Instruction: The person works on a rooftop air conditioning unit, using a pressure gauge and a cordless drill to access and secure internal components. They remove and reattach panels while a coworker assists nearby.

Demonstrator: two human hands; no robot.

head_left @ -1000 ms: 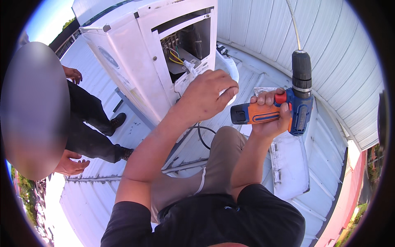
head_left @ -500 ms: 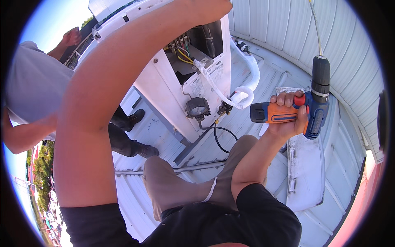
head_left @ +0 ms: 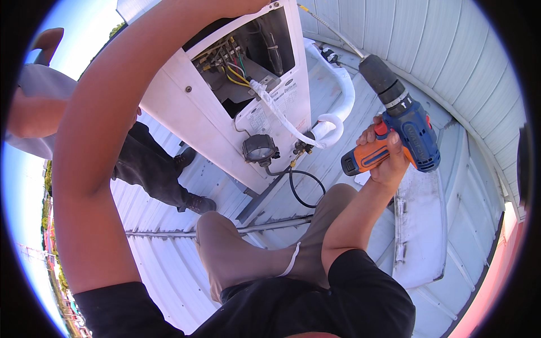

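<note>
My right hand is wrapped round the orange grip of a blue and orange cordless drill. A long thin bit runs from its black chuck up and left, past the right side of a white outdoor air-conditioner unit. My left forearm arches over the unit; the left hand is cut off by the top edge, its fingers hidden. The unit's open front shows terminals with yellow and green wires. A round pressure gauge with a black hose hangs beside its valves.
White-wrapped pipe curves from the unit's right side. A loose white panel lies on the ribbed metal roof, near a corrugated wall. Another person in grey and dark trousers stands at left.
My right hand has tilted the drill to the left, so its bit now slants toward the unit. My left arm has shifted left. The other person has raised an arm and moved left.
</note>
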